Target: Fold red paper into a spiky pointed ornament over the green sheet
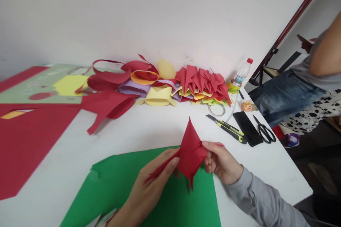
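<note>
A folded red paper piece [190, 150], pointed at the top, is held up over a green paper sheet [125, 184] on the white table [149, 127]. My left hand [149, 191] pinches its lower left flap between thumb and fingers. My right hand [220, 161], in a grey sleeve, grips its right edge with fingers curled.
A heap of folded red, yellow and purple paper shapes [170, 81] lies along the wall. Large red sheets [29, 138] cover the left. At right lie a utility knife [226, 127], tape roll [216, 110], black phone [247, 127], scissors [263, 131] and a bottle [241, 74]. Another person [306, 85] stands by the table's right edge.
</note>
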The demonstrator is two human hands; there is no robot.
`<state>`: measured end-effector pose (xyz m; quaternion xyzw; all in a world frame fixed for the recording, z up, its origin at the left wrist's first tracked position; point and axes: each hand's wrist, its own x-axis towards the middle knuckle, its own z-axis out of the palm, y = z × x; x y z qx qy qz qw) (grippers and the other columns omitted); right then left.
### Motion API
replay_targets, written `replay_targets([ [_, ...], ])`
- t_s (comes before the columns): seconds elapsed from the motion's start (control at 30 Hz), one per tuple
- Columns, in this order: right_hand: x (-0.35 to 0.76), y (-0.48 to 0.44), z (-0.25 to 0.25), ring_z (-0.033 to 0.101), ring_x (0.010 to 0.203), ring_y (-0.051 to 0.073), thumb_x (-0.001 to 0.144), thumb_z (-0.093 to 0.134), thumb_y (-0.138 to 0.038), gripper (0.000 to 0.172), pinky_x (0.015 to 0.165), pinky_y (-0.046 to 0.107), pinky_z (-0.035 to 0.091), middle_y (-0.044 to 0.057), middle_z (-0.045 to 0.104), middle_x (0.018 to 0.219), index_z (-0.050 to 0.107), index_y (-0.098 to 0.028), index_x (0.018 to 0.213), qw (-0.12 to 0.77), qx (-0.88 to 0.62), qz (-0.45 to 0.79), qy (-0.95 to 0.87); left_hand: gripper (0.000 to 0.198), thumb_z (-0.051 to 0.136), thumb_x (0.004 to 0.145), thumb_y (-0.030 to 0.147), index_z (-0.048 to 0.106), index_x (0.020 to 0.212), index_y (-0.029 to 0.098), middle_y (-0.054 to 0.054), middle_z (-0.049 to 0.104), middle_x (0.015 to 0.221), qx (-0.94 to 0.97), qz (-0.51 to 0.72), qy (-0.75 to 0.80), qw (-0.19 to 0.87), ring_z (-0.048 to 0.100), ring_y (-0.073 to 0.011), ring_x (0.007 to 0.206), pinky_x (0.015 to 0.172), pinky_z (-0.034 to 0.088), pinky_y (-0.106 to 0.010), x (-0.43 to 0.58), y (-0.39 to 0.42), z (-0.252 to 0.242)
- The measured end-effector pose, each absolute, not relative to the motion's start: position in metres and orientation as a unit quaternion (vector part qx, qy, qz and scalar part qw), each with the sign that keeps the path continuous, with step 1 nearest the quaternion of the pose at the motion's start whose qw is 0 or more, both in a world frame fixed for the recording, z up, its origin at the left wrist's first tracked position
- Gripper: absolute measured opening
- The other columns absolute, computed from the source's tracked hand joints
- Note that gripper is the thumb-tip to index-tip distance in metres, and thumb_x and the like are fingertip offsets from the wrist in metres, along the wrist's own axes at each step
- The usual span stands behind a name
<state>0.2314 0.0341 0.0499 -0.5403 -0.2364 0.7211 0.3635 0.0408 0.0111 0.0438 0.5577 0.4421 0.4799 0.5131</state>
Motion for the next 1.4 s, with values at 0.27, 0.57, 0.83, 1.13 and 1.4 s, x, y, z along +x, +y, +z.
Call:
replay_targets([
  [0.27, 0.234, 0.033, 0.06, 0.04, 0.04, 0.004, 0.052, 0.079, -0.02, 0.023, 0.043, 0.017, 0.032, -0.006, 0.048, 0.043, 0.058, -0.013, 0.055, 0.38, -0.448, 0.786, -0.195, 0.04, 0.065, 0.077, 0.057, 0.077, 0.103, 0.028, -0.004, 0.078, 0.095, 0.399, 0.483, 0.46, 0.63, 0.069, -0.0254, 0.086, 0.082, 0.056, -0.034, 0.035, 0.017, 0.041],
  [0.57, 0.241, 0.035, 0.057, 0.024, 0.039, 0.003, 0.055, 0.06, -0.008, 0.01, 0.041, 0.017, 0.02, -0.009, 0.037, 0.042, 0.053, -0.015, 0.058, 0.36, -0.331, 0.855, -0.174, 0.039, 0.065, 0.08, 0.055, 0.075, 0.107, 0.029, -0.002, 0.077, 0.107, 0.406, 0.462, 0.448, 0.649, 0.066, -0.0277, 0.106, 0.105, 0.044, -0.04, 0.033, 0.019, 0.041],
  [0.83, 0.238, 0.032, 0.057, 0.023, 0.039, 0.003, 0.053, 0.058, -0.008, 0.016, 0.04, 0.018, 0.017, -0.01, 0.037, 0.039, 0.065, -0.013, 0.067, 0.378, -0.356, 0.827, -0.215, 0.041, 0.073, 0.073, 0.051, 0.075, 0.107, 0.027, -0.002, 0.077, 0.107, 0.293, 0.466, 0.439, 0.71, 0.064, -0.0316, 0.111, 0.089, 0.056, -0.039, 0.044, 0.015, 0.055],
  [1.13, 0.234, 0.026, 0.06, 0.025, 0.035, 0.005, 0.055, 0.057, -0.007, 0.034, 0.038, 0.019, 0.02, -0.009, 0.044, 0.035, 0.072, -0.014, 0.084, 0.421, -0.374, 0.774, -0.29, 0.056, 0.068, 0.076, 0.058, 0.067, 0.121, 0.024, -0.005, 0.078, 0.102, 0.281, 0.461, 0.472, 0.697, 0.069, -0.0283, 0.101, 0.087, 0.057, -0.038, 0.042, 0.009, 0.056],
  [1.4, 0.229, 0.024, 0.058, 0.029, 0.033, 0.005, 0.055, 0.058, -0.007, 0.023, 0.037, 0.019, 0.022, -0.009, 0.044, 0.035, 0.071, -0.014, 0.073, 0.43, -0.375, 0.77, -0.286, 0.049, 0.072, 0.069, 0.058, 0.076, 0.099, 0.02, -0.008, 0.078, 0.1, 0.28, 0.499, 0.49, 0.657, 0.068, -0.0297, 0.103, 0.088, 0.056, -0.039, 0.043, 0.006, 0.064],
])
